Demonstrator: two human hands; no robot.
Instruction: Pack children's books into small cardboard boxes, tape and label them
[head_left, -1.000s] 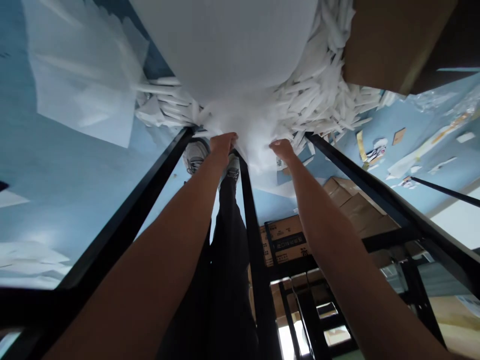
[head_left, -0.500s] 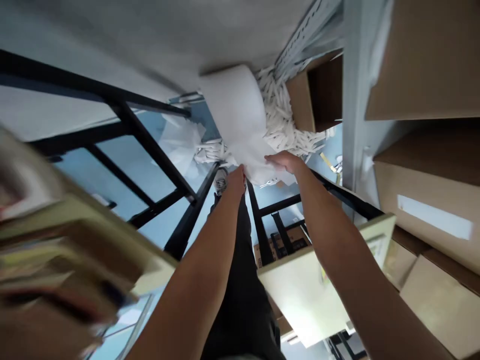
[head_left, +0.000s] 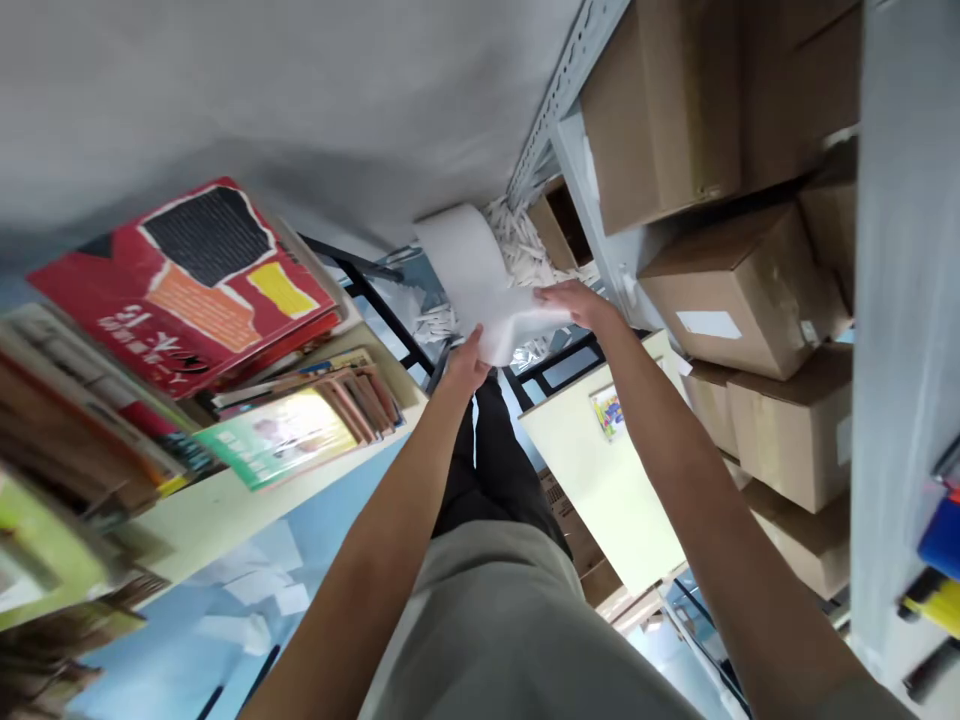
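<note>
L hand (head_left: 466, 365) & R hand (head_left: 576, 300) both grip the white sheet (head_left: 511, 315), edge up, but the rest (uncut, AFAICT) trails below.

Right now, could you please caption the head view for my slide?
Left hand and right hand hold a white sheet, books left, cardboard boxes right.

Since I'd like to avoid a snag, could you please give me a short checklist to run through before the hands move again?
1. Left hand gripping the white sheet: ok, at its edge.
2. Right hand gripping the sheet: ok, at the other side.
3. Sheet smooth between the hands: not ok, it is creased.
4. Red book apart from the left hand: ok.
5. Pale tabletop bare: not ok, a colourful item is on it.
6. Sheet's lower end off the floor: cannot tell.
</note>
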